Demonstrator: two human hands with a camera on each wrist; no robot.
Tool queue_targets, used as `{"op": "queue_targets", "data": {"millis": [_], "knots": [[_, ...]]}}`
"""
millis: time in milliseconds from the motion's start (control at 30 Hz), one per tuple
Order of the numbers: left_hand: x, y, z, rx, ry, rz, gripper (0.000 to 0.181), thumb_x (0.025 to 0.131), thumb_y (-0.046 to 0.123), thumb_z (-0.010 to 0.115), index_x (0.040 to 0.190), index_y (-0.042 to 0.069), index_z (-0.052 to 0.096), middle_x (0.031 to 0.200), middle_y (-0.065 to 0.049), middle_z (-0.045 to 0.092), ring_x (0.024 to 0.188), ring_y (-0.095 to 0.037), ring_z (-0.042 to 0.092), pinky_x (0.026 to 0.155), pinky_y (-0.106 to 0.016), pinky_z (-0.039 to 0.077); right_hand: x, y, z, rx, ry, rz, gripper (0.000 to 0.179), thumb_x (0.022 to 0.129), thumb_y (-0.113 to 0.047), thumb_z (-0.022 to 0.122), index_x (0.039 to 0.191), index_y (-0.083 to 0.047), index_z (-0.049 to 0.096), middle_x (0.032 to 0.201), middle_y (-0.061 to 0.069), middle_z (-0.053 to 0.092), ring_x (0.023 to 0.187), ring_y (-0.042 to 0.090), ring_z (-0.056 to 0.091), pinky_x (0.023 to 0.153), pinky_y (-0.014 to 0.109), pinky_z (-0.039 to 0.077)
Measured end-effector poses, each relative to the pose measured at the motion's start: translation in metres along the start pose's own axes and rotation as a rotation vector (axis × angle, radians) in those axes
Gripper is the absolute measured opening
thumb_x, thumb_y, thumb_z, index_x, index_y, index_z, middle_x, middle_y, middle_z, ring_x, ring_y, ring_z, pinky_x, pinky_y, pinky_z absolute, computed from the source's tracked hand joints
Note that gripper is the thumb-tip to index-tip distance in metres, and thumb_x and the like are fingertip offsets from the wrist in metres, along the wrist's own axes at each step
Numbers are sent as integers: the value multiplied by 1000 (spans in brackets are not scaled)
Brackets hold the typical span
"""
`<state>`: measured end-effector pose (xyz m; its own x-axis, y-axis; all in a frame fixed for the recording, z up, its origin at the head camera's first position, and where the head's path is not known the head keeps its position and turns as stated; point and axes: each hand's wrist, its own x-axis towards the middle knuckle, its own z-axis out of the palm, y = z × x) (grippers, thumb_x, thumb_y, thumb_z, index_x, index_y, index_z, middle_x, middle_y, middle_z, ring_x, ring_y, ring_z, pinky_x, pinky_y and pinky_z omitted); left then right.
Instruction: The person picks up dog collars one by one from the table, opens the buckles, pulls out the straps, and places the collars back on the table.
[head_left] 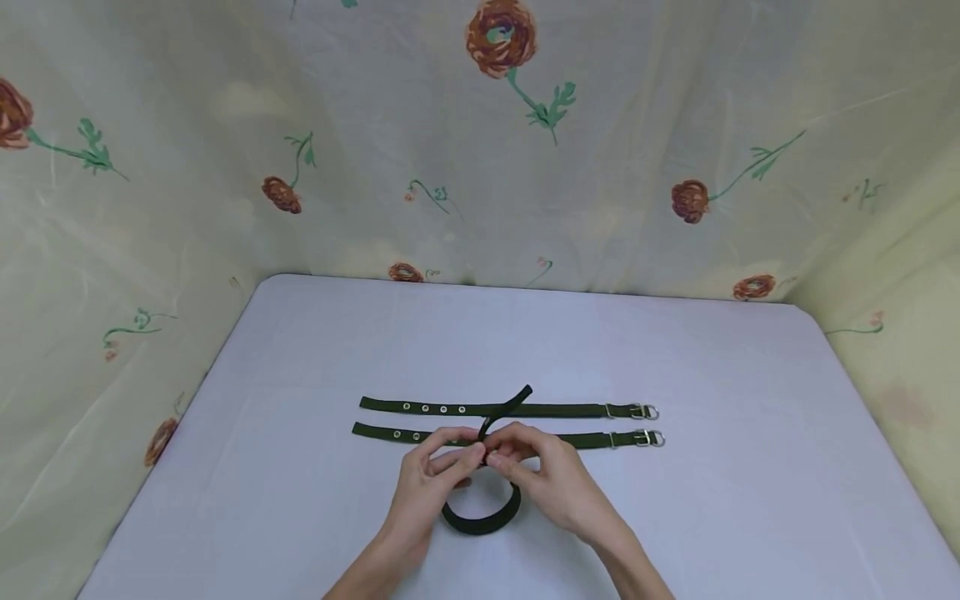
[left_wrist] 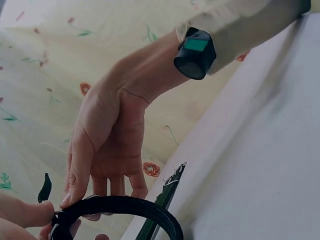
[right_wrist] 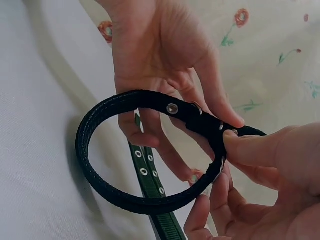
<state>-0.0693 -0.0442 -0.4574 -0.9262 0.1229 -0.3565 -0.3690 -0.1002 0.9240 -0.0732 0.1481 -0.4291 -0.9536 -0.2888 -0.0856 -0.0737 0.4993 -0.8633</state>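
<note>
Both hands hold a dark collar (head_left: pixel 481 527), bent into a loop. My left hand (head_left: pixel 429 483) pinches it from the left and my right hand (head_left: pixel 558 479) from the right, thumbs and fingertips meeting at the overlap. The strap's free tip points up beyond the fingers. In the right wrist view, an eyelet (right_wrist: pixel 172 108) and metal fittings show by the pinched overlap; the fingers partly cover the buckle area. Just beyond the hands lie two flat green collars, a far one (head_left: pixel 562 410) and a near one (head_left: pixel 585 441), the near one partly hidden by the hands.
The flat collars have eyelets on the left and buckles with rings on the right. Everything is over a white table (head_left: pixel 225 500). A flower-patterned curtain (head_left: pixel 360 100) surrounds the table at the back and sides.
</note>
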Motion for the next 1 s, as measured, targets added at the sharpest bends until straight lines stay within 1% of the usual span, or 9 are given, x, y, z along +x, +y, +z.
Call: {"op": "queue_targets", "data": {"millis": [267,400,500,600,733,833,867,933,1000], "knots": [[0,-1,-1,-28,-6,-24,45,98,39,80,133,13,71,115,-2,84,103,-9,77,92,-30,57,0,3,-2,131,-77,24,19,105,-32,71,120,-19,75,102,3,70,104,17,67,90,30,51],[0,-1,0,-48,-14,-45,44,98,39,81,133,14,71,115,-2,84,103,-9,77,91,-30,57,0,4,-4,165,-127,20,18,107,-29,68,120,-18,72,104,8,69,102,19,65,88,28,50],[-1,-1,0,-59,-22,-51,44,99,38,80,134,13,70,115,-2,84,102,-9,77,90,-31,58,0,5,-4,168,-142,26,15,108,-28,67,120,-18,70,106,8,69,101,19,64,87,29,49],[-3,0,-1,-75,-32,-52,46,101,38,78,137,12,67,115,-3,84,101,-9,77,90,-31,58,-2,5,-2,103,-105,-1,15,106,-34,70,117,-23,68,108,1,72,99,16,64,84,28,51],[-4,2,-3,-124,-57,-52,48,102,37,76,140,10,64,117,-3,83,103,-9,76,94,-36,61,-3,5,2,-15,6,-51,16,101,-40,76,113,-32,70,109,-11,76,96,8,65,80,25,53],[-4,2,-3,-149,-68,-45,47,103,35,76,140,9,63,118,-4,82,107,-10,75,97,-43,63,-3,6,4,-20,65,-47,15,100,-38,78,113,-33,72,105,-13,77,95,4,66,79,24,53],[-4,2,-2,-140,-69,-34,46,103,34,76,139,9,63,119,-5,82,108,-11,75,97,-44,64,-3,6,4,-9,75,-40,14,100,-37,78,113,-32,73,104,-13,77,95,4,67,80,24,53],[-5,1,-1,-86,-70,-3,45,104,33,74,139,8,62,121,-8,81,110,-13,75,98,-45,64,-4,8,4,16,81,-26,14,100,-35,77,113,-31,73,101,-11,77,94,4,68,81,25,54],[-6,0,0,11,-71,43,43,106,34,72,138,8,61,123,-11,81,112,-17,75,98,-42,64,-4,9,3,32,88,-16,13,101,-35,76,113,-30,72,100,-8,77,92,4,68,81,24,55]]}}
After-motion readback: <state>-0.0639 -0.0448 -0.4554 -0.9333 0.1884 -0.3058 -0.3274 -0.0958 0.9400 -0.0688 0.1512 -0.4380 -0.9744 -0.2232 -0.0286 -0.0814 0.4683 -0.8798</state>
